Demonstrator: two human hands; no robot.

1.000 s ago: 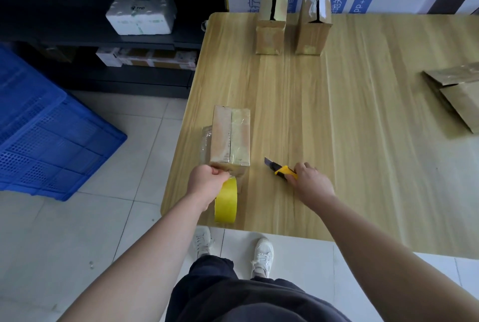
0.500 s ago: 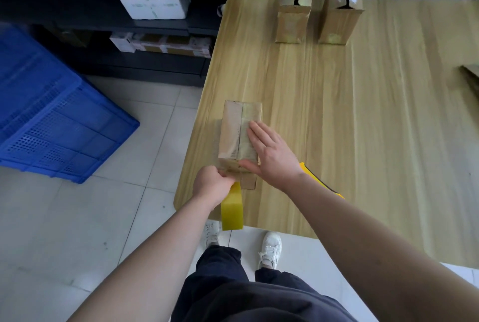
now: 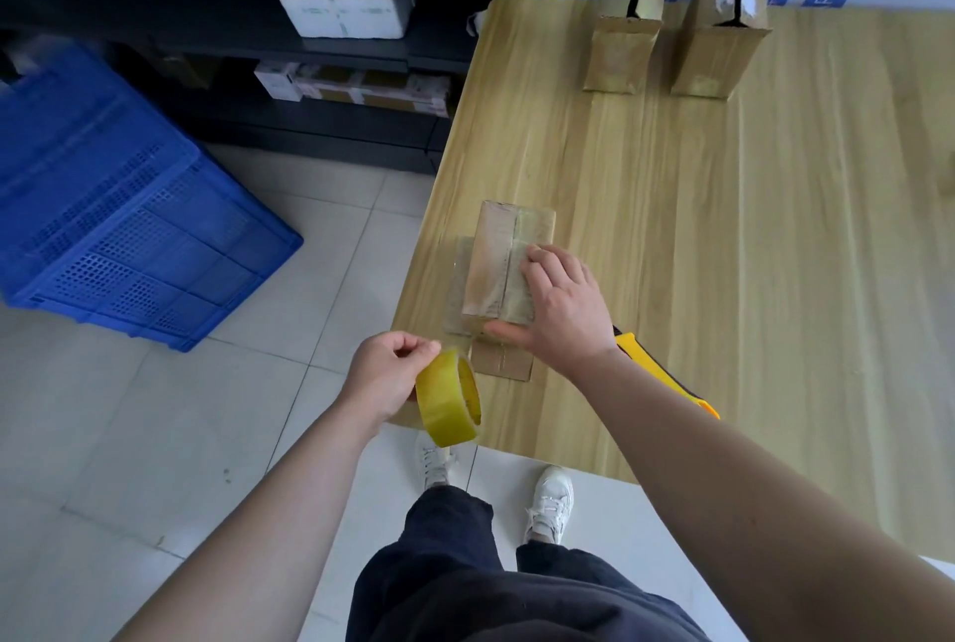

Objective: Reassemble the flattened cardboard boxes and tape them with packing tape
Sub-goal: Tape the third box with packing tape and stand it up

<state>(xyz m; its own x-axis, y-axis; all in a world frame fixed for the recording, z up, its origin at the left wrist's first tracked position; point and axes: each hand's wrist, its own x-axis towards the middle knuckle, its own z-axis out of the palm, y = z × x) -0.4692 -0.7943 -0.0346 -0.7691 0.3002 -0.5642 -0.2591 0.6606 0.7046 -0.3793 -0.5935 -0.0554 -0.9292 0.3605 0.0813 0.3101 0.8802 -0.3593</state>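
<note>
The box (image 3: 491, 269) lies near the worktop's (image 3: 723, 254) left edge, long axis pointing away from the person. The right hand (image 3: 560, 310) presses on top of it with fingers laid flat. The left hand (image 3: 385, 372), fingers curled round the tape (image 3: 448, 401), hovers just off the box's near end, so the next pull likely runs along that axis.

Knife (image 3: 629, 347) lies right of box (image 3: 496, 269) on table (image 3: 723, 228).
</note>
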